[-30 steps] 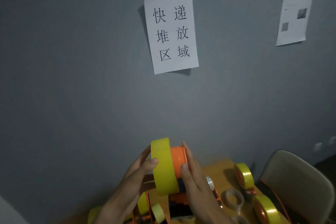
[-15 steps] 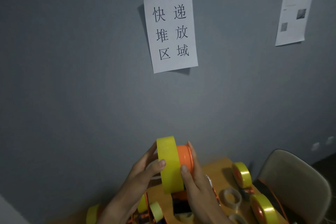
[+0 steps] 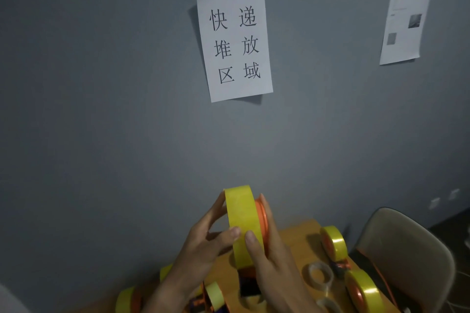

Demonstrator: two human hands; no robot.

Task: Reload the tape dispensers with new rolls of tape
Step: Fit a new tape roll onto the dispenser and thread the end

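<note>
Grey wall point(image 3: 101, 109) fills most of the view, with a white paper sign point(image 3: 235, 44) of large Chinese characters clipped at its top, and a second printed sheet point(image 3: 404, 18) further right. Along the bottom edge sits a wooden table point(image 3: 297, 241), and a beige chair point(image 3: 407, 256) stands at its right end.

Raised in front of the wall, a yellow tape roll point(image 3: 243, 223) sits on an orange dispenser wheel point(image 3: 262, 213). The left hand point(image 3: 203, 244) grips the roll's left side, thumb pressed on the yellow band. The right hand point(image 3: 269, 259) cups the wheel side, its fingers curled round and its thumb on the tape. Both hands hide much of the dispenser body below.

On the table to the right stand loaded yellow-and-orange dispensers point(image 3: 333, 244) and clear tape rolls point(image 3: 318, 274). More yellow rolls point(image 3: 127, 298) lie at lower left.
</note>
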